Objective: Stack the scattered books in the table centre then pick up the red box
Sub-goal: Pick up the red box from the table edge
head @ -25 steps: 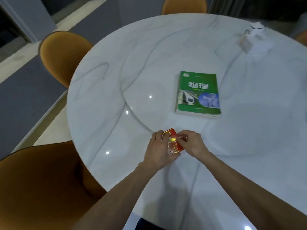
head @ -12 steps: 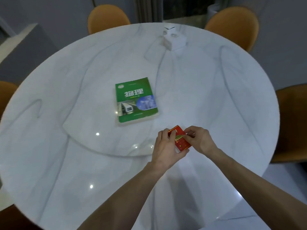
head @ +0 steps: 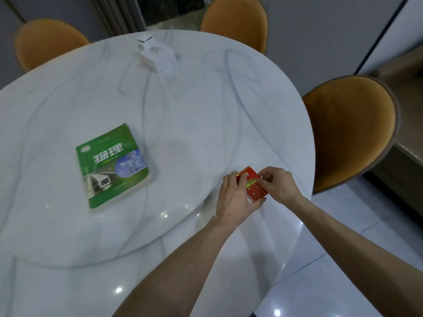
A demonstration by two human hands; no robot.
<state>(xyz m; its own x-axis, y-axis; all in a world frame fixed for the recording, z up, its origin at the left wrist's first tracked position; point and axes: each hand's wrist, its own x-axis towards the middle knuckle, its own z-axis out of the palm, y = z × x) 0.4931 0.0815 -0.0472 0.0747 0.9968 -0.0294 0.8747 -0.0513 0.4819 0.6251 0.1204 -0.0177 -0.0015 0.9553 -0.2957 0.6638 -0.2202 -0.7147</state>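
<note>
A small red box with gold print is held above the white marble table, near its right edge. My left hand grips the box from the left and below, thumb on its face. My right hand pinches its upper right side. A green book lies flat on the round inset turntable, left of my hands; pale page edges beneath the cover suggest a stack, though I cannot tell how many books.
A white tissue box stands at the far side of the table. Orange chairs stand around it: far left, far middle and right. Tiled floor shows beyond the table's right edge.
The view has swung to the right, so the book and the tissue box now sit further left. Both hands stay closed on the red box with little change in grip.
</note>
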